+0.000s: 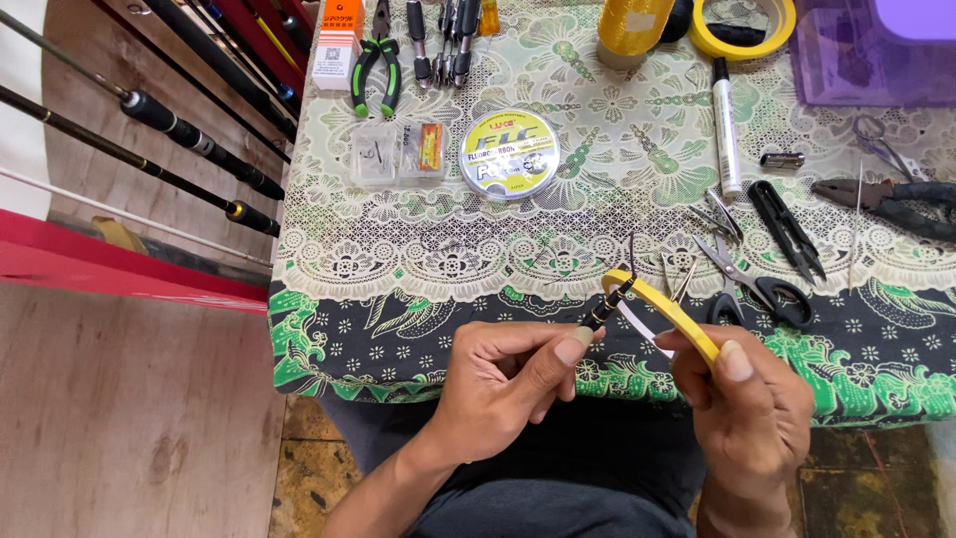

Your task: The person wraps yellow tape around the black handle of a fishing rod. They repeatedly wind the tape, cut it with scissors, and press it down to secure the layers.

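My left hand (508,384) pinches the thin black tip of a rod (607,304) between thumb and fingers, just over the table's front edge. My right hand (747,408) grips a small roll of yellow tape (665,311). A strip from that roll runs up to the rod tip, where yellow wrap shows near a small guide. Both hands sit close together above my lap.
On the patterned cloth (418,269) lie black scissors (752,289), a round line spool (509,152), a white marker (726,125), green-handled pliers (375,72), small clear boxes (400,154), black snips (787,227) and pliers (886,199). Several fishing rods (149,130) lean at left.
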